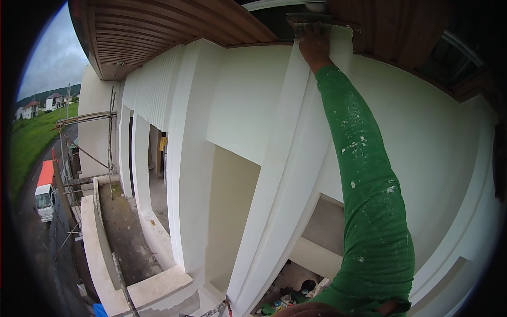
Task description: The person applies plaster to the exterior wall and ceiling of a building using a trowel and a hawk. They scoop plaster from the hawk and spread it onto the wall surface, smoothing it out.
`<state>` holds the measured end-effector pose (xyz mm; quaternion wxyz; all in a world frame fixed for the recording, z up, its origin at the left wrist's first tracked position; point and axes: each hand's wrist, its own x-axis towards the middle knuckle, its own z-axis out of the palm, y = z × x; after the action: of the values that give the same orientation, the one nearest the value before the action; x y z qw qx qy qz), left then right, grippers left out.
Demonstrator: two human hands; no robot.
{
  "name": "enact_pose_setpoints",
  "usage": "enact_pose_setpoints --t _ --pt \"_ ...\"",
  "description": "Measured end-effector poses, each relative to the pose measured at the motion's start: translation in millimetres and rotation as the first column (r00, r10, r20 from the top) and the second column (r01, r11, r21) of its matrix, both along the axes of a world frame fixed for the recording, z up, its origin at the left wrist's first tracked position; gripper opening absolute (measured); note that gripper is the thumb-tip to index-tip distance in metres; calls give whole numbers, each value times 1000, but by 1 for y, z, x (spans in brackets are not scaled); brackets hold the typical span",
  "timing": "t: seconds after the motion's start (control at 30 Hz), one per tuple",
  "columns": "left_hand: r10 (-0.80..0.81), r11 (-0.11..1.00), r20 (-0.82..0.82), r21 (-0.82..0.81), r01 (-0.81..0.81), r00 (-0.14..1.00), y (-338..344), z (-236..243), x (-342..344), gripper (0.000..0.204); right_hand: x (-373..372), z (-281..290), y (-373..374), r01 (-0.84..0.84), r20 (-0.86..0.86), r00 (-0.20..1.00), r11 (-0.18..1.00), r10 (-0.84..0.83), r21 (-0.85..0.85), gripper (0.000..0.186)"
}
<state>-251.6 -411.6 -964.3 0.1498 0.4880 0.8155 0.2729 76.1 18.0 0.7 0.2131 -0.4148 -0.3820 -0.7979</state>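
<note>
The right hand [315, 43] is raised against the top of the white column [285, 132], its back toward the view and its fingers pointing up. They look slightly bent; a thin dark strip [309, 18], perhaps a blade, shows just above the fingertips, but it is too dim there to tell whether they grip it. The left hand is out of view.

The column runs down from the hand, well below it; I judge it stiff and fixed, best met with a flat palm. The strip, if loose, should be light and stiff, best held by its back.

The arm in its green sleeve [364, 174] reaches nearly straight overhead, under the brown soffit [179, 24].
</note>
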Motion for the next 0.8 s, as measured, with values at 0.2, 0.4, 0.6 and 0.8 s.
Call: enact_pose_setpoints --t 0.2,0.4,0.6,0.8 --pt "-11 1000 16 -13 11 1000 -2 4 2 44 -3 1 3 5 -31 999 1000 -4 22 37" --pt "-22 999 31 -40 23 999 -6 13 6 46 -2 2 0 -6 -24 1000 1000 6 19 38" --pt "-1 996 83 -90 8 997 -11 4 5 49 -12 -13 -22 61 -122 989 982 -84 -176 30" --pt "11 995 63 -100 -5 998 -21 4 -4 50 -6 -36 -39 -64 71 995 998 65 -16 28"
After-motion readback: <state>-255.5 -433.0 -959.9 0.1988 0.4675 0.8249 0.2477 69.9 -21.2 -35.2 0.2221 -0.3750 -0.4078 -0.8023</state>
